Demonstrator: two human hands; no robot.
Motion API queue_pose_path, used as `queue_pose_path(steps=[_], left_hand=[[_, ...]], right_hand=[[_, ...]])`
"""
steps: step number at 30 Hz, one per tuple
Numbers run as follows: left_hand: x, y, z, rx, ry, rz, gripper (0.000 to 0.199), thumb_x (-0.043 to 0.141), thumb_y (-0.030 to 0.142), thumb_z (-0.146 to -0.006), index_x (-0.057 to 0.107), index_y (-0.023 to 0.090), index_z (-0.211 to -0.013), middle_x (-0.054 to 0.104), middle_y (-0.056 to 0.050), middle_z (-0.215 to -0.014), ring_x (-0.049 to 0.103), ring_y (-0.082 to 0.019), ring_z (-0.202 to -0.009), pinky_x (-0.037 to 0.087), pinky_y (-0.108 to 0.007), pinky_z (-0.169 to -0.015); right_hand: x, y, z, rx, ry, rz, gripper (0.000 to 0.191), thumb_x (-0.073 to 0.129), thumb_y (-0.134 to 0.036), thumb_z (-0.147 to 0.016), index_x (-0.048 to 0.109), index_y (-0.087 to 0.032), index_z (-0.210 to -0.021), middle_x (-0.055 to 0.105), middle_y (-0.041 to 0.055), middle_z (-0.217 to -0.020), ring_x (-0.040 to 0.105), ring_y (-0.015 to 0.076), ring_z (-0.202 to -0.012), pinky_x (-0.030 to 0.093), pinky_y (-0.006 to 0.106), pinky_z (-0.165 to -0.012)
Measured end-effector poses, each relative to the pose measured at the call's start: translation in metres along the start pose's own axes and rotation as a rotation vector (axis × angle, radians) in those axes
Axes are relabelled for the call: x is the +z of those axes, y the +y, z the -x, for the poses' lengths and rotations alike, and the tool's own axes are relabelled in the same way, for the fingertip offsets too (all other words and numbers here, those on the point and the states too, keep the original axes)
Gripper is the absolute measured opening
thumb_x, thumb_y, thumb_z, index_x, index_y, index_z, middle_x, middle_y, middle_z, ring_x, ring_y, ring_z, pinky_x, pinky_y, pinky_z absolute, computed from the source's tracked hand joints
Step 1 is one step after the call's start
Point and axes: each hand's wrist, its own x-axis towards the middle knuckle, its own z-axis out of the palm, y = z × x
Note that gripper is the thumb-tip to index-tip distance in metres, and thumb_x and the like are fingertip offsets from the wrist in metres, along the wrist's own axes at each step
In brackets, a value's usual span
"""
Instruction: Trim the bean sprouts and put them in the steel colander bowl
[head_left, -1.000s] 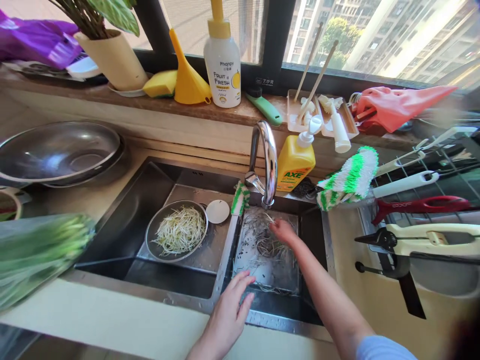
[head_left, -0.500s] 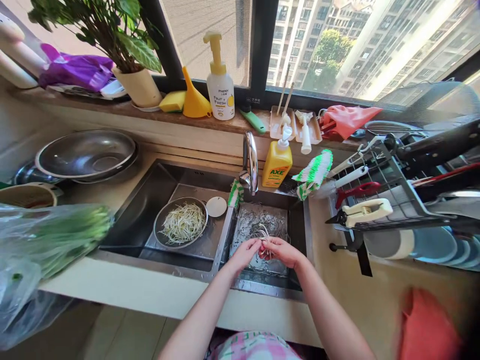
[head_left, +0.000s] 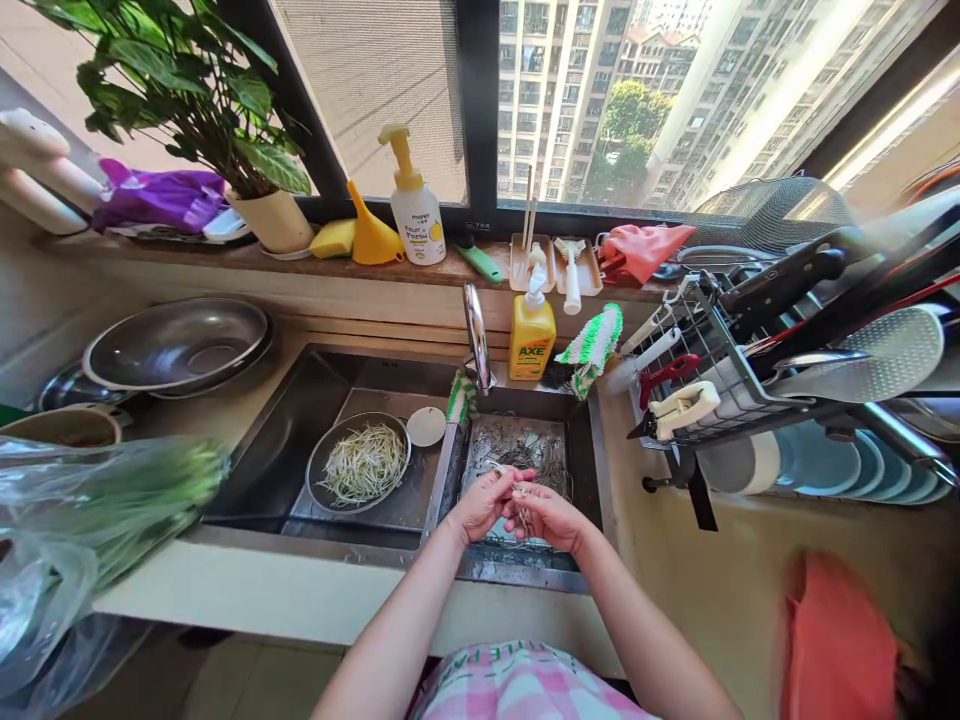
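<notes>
Over the right basin [head_left: 592, 470], the left hand [head_left: 484, 503] and right hand [head_left: 544, 517] have come together, their fingers narrowly pinching a few bean sprouts [head_left: 520, 510].

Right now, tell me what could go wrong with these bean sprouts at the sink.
The bean sprouts pinched between the left hand and right hand could slip into the sprout scraps in the sink basin below and get mixed in. The plastic bag of greens overhanging the counter edge might slide off.
</notes>
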Motion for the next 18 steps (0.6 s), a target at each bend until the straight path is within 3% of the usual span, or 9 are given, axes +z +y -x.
queue_pose_path(steps=[4,10,15,18], left_hand=[[0.0,-0.001,-0.007,0.053,0.117,0.051,0.024,0.056,0.037,-0.075,0.052,0.014,-0.082,0.063,-0.009,-0.098,0.053,-0.006,-0.049,0.039,-0.019,-0.042],[-0.005,0.001,-0.012,0.152,0.277,0.184,0.02,0.057,0.032,-0.076,0.051,0.015,-0.083,0.066,-0.008,-0.084,0.062,-0.017,-0.079,0.048,-0.029,-0.068],[-0.009,0.003,-0.014,0.111,0.277,0.253,0.015,0.054,0.027,-0.078,0.052,0.014,-0.086,0.066,-0.007,-0.08,0.063,-0.017,-0.076,0.048,-0.031,-0.074],[-0.013,0.003,-0.015,0.027,0.328,0.323,0.011,0.051,0.024,-0.08,0.053,0.014,-0.085,0.065,-0.005,-0.077,0.064,-0.016,-0.073,0.048,-0.034,-0.074]], right_hand=[[-0.001,0.006,0.0,-0.058,0.123,-0.007,0.033,0.064,-0.041,-0.07,0.056,-0.018,-0.093,0.062,0.0007,-0.081,0.061,0.0101,-0.065,0.046,0.021,-0.058],[-0.003,0.01,0.0,-0.129,0.317,-0.032,0.034,0.063,-0.043,-0.07,0.057,-0.019,-0.092,0.063,0.0015,-0.082,0.062,0.0117,-0.067,0.048,0.025,-0.062],[-0.004,0.004,0.006,-0.149,0.306,0.013,0.025,0.062,-0.027,-0.067,0.057,-0.02,-0.09,0.064,0.0027,-0.088,0.062,0.0145,-0.078,0.047,0.029,-0.073],[-0.007,0.001,0.01,-0.173,0.353,0.072,0.021,0.059,-0.028,-0.068,0.057,-0.022,-0.087,0.064,0.0015,-0.089,0.06,0.0164,-0.084,0.046,0.032,-0.078]])
